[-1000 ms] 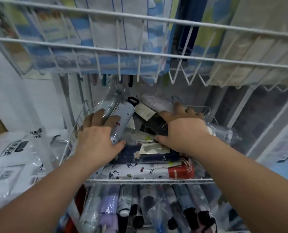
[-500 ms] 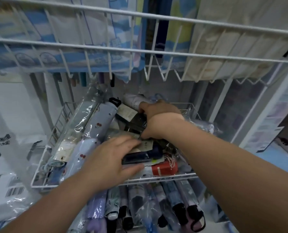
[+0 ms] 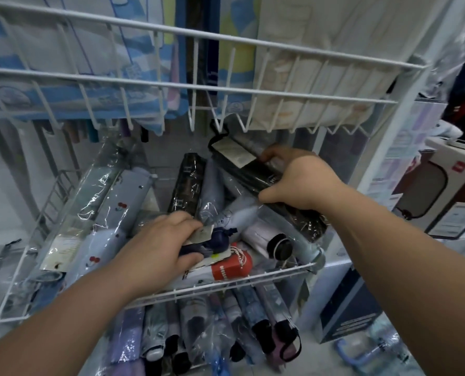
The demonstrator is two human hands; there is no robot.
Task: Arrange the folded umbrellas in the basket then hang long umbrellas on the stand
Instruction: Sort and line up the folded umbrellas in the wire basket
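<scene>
The left hand (image 3: pixel 158 248) grips a navy folded umbrella (image 3: pixel 218 239), the right hand (image 3: pixel 300 180) a black plastic-wrapped umbrella (image 3: pixel 249 172), both inside the white wire basket (image 3: pixel 226 284), whose jumbled pile suggests arranging is midway, hanging not yet begun.

I log the left forearm (image 3: pixel 63 316) and right forearm (image 3: pixel 405 251) as bare, uncovered from wrist to frame edge. Left grip (image 3: pixel 155 240) and right grip (image 3: pixel 299 180) are bare as well, with rounded knuckles and broad thumbs. Nails too blurred for me to read.
</scene>
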